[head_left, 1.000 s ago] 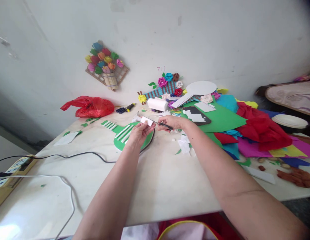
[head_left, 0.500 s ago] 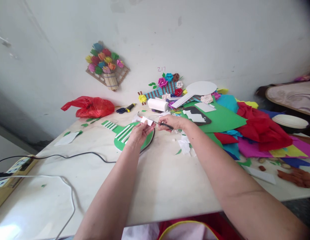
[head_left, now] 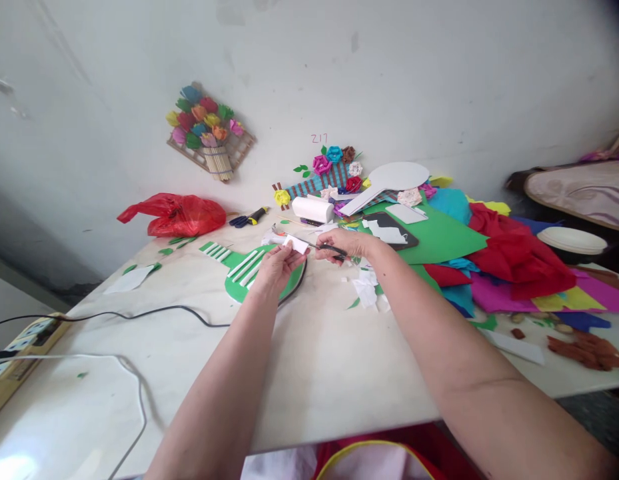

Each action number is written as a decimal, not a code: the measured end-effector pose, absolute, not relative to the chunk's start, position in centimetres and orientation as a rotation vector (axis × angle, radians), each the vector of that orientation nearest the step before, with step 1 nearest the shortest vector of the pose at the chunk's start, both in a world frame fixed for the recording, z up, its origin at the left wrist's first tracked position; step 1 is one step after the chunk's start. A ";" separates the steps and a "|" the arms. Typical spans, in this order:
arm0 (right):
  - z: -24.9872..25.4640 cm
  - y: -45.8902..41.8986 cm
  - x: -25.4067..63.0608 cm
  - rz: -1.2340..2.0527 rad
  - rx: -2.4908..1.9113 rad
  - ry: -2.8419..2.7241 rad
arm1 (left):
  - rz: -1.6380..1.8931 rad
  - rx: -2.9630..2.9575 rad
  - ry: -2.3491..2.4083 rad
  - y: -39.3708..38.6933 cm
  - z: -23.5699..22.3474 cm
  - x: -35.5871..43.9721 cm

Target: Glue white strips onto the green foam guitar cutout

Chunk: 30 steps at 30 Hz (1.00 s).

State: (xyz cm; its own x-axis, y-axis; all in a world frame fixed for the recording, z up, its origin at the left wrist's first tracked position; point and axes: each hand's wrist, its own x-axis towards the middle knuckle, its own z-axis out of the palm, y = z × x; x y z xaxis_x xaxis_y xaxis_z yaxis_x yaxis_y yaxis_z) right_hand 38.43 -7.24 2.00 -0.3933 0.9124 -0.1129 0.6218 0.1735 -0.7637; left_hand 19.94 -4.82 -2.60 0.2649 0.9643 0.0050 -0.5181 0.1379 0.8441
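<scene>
Between the fingers of my left hand [head_left: 279, 265] is a small white piece of paper [head_left: 296, 244]. My right hand [head_left: 345, 244] grips black-handled scissors [head_left: 331, 249], whose blades point left and lie along the far edge of the white piece. Whether the blades are parted I cannot tell. Under and beside my left hand lies a green guitar-shaped cutout [head_left: 234, 288] with white strips across it. My left hand and forearm hide part of this cutout. White paper scraps [head_left: 366, 291] lie on the table just to the right, nearer me than my right hand.
A red plastic bag [head_left: 186, 215] and dark scissors with a yellow part [head_left: 248, 218] stand at the back left. Green sheets [head_left: 446, 233] and red crepe paper [head_left: 519, 257] pile up on the right. A black cable [head_left: 154, 309] and a power strip [head_left: 26, 357] are at left.
The view has shifted slightly, so everything sits a little further left. Both hands keep nearly the same hold on the white piece and the scissors.
</scene>
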 end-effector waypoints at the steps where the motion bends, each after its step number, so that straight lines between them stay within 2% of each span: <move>1: 2.0 -7.2 38.4 1.083 -1.451 -2.089 | 1.188 0.853 0.646 -4.9 -2.6 20.1; 13: 2.5 -7.9 38.6 1.030 -1.445 -2.140 | 1.185 0.806 0.659 -5.2 -2.5 20.8; 30: 3.2 -8.0 39.4 1.116 -1.487 -2.115 | 1.157 0.790 0.608 -5.5 -2.5 22.3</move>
